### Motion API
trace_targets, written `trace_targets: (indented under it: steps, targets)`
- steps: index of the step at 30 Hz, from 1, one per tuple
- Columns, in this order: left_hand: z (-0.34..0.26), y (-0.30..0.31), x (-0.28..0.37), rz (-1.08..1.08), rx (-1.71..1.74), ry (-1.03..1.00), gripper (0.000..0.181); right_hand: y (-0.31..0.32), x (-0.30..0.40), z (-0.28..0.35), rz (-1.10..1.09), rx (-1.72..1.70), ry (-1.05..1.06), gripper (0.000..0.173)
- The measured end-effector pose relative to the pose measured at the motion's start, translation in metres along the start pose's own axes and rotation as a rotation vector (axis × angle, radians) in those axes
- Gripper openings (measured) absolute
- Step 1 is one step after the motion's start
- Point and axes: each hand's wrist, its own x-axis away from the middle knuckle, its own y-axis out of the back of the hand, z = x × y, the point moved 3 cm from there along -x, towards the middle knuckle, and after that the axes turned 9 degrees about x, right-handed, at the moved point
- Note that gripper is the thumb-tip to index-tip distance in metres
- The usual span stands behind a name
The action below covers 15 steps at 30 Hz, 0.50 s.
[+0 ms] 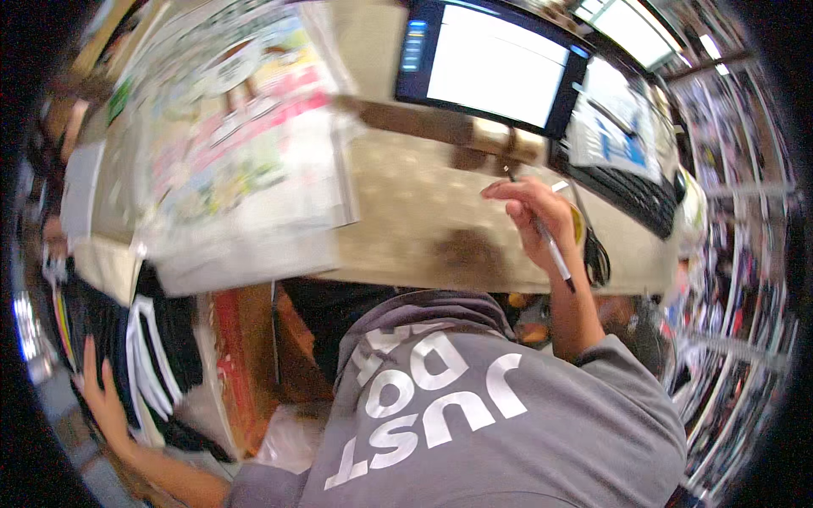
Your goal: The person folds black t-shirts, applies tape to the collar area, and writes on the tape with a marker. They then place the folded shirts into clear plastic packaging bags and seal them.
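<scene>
My right hand [540, 222] is raised over the beige table [406, 209], with a slim white-and-black pen [556, 257] held between thumb and fingers. The pen slants down toward my wrist. At the far left, my left hand [105, 397] reaches low with fingers apart, beside dark folded garments [114, 317] with white stripes. Whether its fingers press on the cloth, I cannot tell. A large printed plastic bag [254, 159], blurred, covers the table's left part. Just behind my right wrist, a yellowish round object [578, 222] is partly hidden.
A lit screen [498, 66] stands at the back, with a black keyboard [625, 197] and a white-and-blue packet [613, 127] to its right. A black cable [596, 260] lies near the front edge. Racks of clothes [743, 254] line the right; a red-marked cardboard box [238, 362] stands below.
</scene>
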Motion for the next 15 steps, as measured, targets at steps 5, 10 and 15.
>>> trace_targets:
  steps: [5, 10, 15]
  targets:
    - [0.058, 0.000, -0.034, 0.007, 0.000, 0.121, 0.041, 0.062, 0.037, -0.032, 0.046, 0.376, -0.178, 0.021]
    - [0.188, 0.033, -0.073, -0.267, 0.176, 0.285, 0.049, 0.043, 0.020, -0.032, 0.237, 0.509, -0.101, 0.024]
    - [0.007, 0.013, -0.095, -0.726, 0.803, 0.427, 0.055, 0.023, 0.005, -0.041, 0.382, 0.568, -0.082, 0.022]
